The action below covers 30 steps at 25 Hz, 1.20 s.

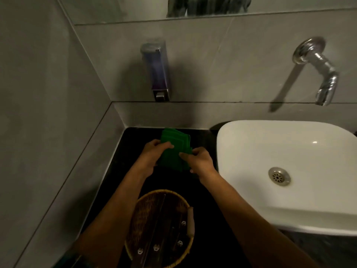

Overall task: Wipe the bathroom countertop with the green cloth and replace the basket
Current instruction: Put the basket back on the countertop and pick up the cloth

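Left fingers (167, 145): curled over the left edge of the green cloth (174, 149), thumb side on top, pinching the fabric.
Right fingers (186, 156): pressed together on the cloth's right edge, pinching it from the near side.
Left hand (154, 154): closed on the cloth, wrist angled in from lower left.
Right hand (200, 161): closed on the cloth, just beside the basin's left wall.
Green cloth: folded in several layers (stepped edges show at the far end), held between both hands over the far part of the black countertop (133, 151); whether its underside touches the counter, cannot tell.
Forearms: bare, crossing above the near part of the counter, the left one passing over the basket's rim.
Wicker basket (143, 213): round, sitting on the countertop near the front edge, well apart from the cloth; dark flat sachets with small white logos lie inside (contents not legible).
Wash basin (289, 151): white, countertop type, to the right; metal drain (279, 176) in its floor.
Wall tap (318, 68): chrome, spout over the basin's far side.
Soap dispenser (156, 72): wall-mounted, above the cloth.
Walls: grey tile, mirror edge at top.
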### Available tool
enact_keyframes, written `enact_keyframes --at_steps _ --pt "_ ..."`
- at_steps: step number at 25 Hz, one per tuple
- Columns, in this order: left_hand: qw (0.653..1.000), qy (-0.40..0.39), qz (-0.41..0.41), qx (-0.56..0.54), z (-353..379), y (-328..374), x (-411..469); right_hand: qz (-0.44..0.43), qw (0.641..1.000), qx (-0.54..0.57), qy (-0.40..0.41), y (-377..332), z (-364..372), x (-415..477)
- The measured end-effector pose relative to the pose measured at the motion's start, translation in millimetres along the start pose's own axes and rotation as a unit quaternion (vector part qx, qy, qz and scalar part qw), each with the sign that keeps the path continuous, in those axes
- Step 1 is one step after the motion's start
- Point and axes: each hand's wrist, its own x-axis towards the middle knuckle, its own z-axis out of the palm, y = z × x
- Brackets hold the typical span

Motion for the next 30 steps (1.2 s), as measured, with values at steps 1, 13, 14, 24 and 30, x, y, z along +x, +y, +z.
enact_keyframes --at_steps 1,13,14,24,30 --pt "1.000 -0.017 0.003 -0.017 7.7 11.4 -11.7 -0.036 0.999 -0.013 0.008 -10.9 -14.9 -8.3" --pt "0.973 -0.191 0.118 0.050 373.3 16.7 -144.1 -0.121 0.977 0.041 0.169 28.5 -404.6 -65.7" --pt "0.970 -0.182 0.143 0.080 412.7 5.2 -154.7 -0.120 0.967 -0.012 0.224 43.0 -437.4 -71.0" --pt "0.668 -0.302 0.358 0.579 676.9 -114.9 -214.8 -0.023 0.895 -0.256 0.365 186.1 -678.4 -101.7" --pt "0.526 -0.307 0.415 0.676 685.3 -123.6 -201.4 0.166 0.834 -0.473 0.230 218.1 -690.2 -92.1"
